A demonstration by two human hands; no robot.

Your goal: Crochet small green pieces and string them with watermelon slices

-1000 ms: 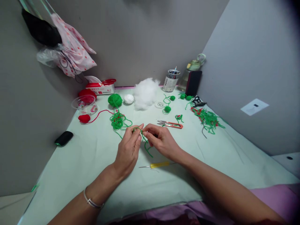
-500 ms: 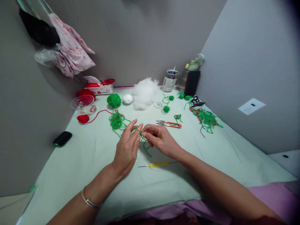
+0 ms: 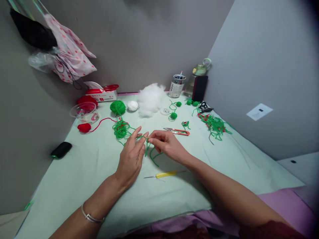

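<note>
Green yarn (image 3: pixel 146 150) runs between my two hands at the middle of the table, with loose strands hanging below. My left hand (image 3: pixel 132 153) has the yarn over its raised fingers, its thumb close against them. Thumb and fingertips of my right hand (image 3: pixel 165 143) pinch the yarn beside my left fingertips. A tangle of green yarn (image 3: pixel 121 130) lies behind my left hand and leads to a green ball (image 3: pixel 117 107). Nearer to me lies a crochet hook with a yellow handle (image 3: pixel 166 174). Orange-handled snips (image 3: pixel 183 132) lie behind my right hand.
White stuffing (image 3: pixel 151 99), a white ball (image 3: pixel 132 106) and a pen jar (image 3: pixel 177 87) stand at the back. A plastic tub (image 3: pixel 87 114) and red yarn (image 3: pixel 84 127) are at left. Yarn scraps (image 3: pixel 216 126) and a phone (image 3: pixel 200 88) are at right. A black case (image 3: pixel 61 149) lies far left.
The whole view has shifted slightly, so things appear a little further left. The strands below my fingers hang differently, and both hands stay close together on the yarn.
</note>
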